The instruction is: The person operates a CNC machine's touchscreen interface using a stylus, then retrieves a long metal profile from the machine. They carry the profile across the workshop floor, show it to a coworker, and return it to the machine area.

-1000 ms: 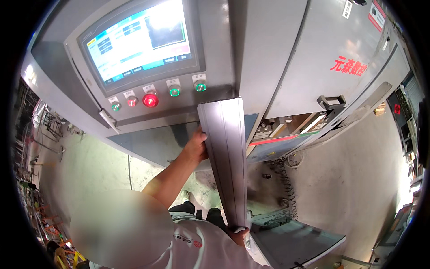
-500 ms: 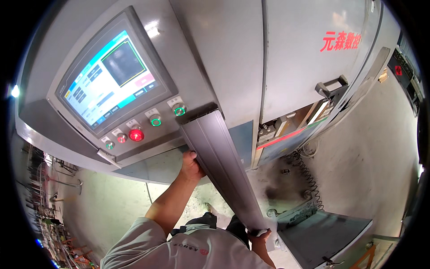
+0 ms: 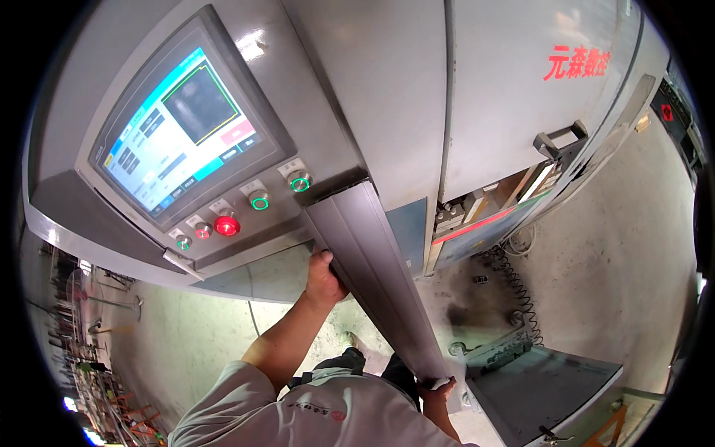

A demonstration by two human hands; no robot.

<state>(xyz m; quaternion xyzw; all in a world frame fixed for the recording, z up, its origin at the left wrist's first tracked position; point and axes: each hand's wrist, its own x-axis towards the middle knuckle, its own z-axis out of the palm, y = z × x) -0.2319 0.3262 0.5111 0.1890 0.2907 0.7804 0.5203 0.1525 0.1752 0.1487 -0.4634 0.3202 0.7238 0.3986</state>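
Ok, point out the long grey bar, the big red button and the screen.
Long grey bar (image 3: 377,277): head view, middle of its upper face.
Big red button (image 3: 226,223): head view, centre of its cap.
Screen (image 3: 174,132): head view, middle of its lit face.

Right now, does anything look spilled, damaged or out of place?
A small dark object sits on the floor near the coiled cable, right of the long grey profile you hold; it looks stray on bare floor, though I can't tell what it is. A dark patch nearby could be stain or shadow.
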